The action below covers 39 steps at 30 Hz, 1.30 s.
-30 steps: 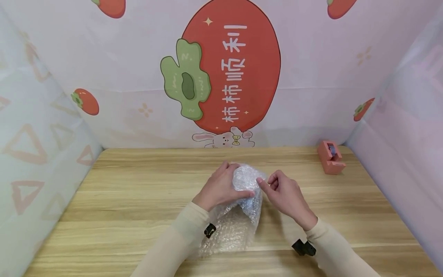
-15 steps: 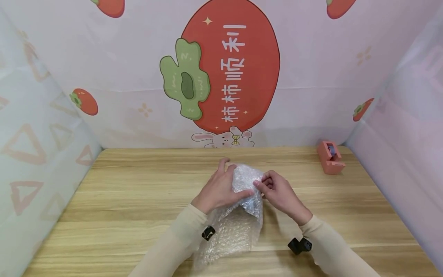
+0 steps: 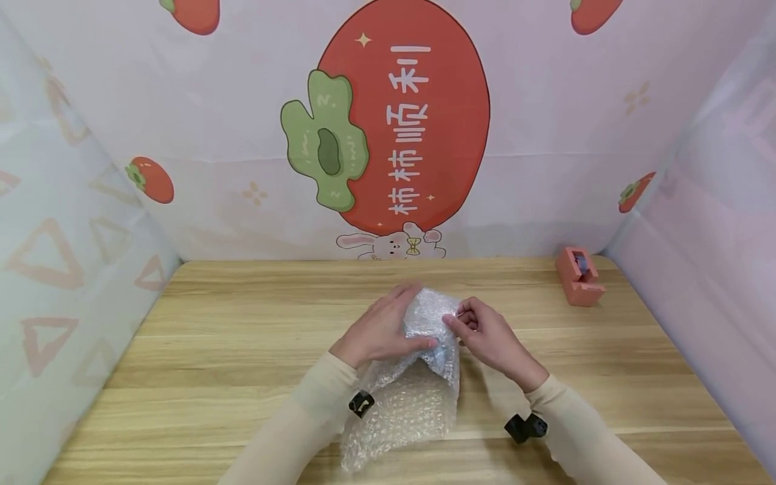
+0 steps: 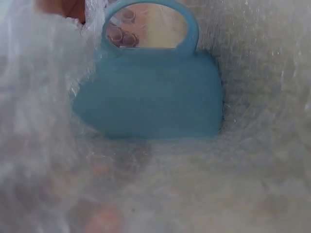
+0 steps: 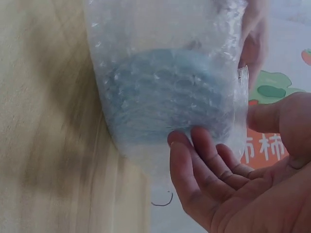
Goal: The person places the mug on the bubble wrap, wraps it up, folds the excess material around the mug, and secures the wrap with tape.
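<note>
A sheet of clear bubble wrap (image 3: 403,411) is folded over a blue mug at the middle of the table. In the left wrist view the mug (image 4: 150,97) and its ring handle show inside the wrap; the right wrist view shows the mug (image 5: 165,92) blurred through the bubbles. My left hand (image 3: 382,330) grips the wrapped mug from the left, thumb across the near side and fingers over the far side. At the right edge of the bundle, my right hand (image 3: 496,342) pinches the wrap between thumb and fingers. Several right fingertips (image 5: 201,138) touch its surface.
A pink tape dispenser (image 3: 580,281) stands at the back right of the wooden table (image 3: 230,323). Printed cloth walls (image 3: 230,202) rise behind the table and along both sides. The loose end of the wrap lies toward the near edge.
My right hand has moved slightly left and taken hold of the wrap's edge. My left hand has shifted a little left, its raised finger lowered. The loose end of the wrap has shifted slightly.
</note>
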### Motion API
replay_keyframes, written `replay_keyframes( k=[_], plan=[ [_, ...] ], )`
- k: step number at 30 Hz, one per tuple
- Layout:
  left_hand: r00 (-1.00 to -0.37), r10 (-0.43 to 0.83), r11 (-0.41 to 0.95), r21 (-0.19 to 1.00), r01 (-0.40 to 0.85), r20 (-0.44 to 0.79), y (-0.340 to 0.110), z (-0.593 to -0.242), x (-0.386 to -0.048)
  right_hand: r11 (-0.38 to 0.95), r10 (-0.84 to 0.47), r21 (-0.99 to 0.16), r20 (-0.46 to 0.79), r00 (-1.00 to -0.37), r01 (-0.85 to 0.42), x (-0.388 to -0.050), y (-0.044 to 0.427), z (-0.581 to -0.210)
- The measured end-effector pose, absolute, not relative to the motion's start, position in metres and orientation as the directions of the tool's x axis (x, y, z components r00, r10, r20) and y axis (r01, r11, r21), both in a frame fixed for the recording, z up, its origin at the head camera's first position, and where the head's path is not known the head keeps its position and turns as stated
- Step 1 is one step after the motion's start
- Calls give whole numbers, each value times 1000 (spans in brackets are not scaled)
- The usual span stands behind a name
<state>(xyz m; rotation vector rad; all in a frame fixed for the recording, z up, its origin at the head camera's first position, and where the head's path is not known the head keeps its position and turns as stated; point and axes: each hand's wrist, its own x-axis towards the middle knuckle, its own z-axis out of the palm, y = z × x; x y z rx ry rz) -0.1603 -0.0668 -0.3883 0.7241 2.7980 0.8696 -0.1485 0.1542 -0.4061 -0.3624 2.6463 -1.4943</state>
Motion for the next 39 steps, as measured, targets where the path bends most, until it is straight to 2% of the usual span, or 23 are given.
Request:
replay_keyframes(
  k=[10,25,32,39],
  plan=[
    [-893,445,724,561,401,65,-63,-391,-157,596,-162,-799,-24,-987,-79,-142,148,-396],
    [-904,426,722,586,369,43,-64,-394,-156,391,-217,-919,-40,-975,-49,-137,152,-398],
    [-892,452,718,600,354,-15,-67,-393,-151,407,-188,-910,-3,-982,-75,-137,152,-404],
    [-881,465,766,538,352,-86,-70,-374,-133,439,-166,-896,0,-986,-74,-137,153,-405]
  ],
)
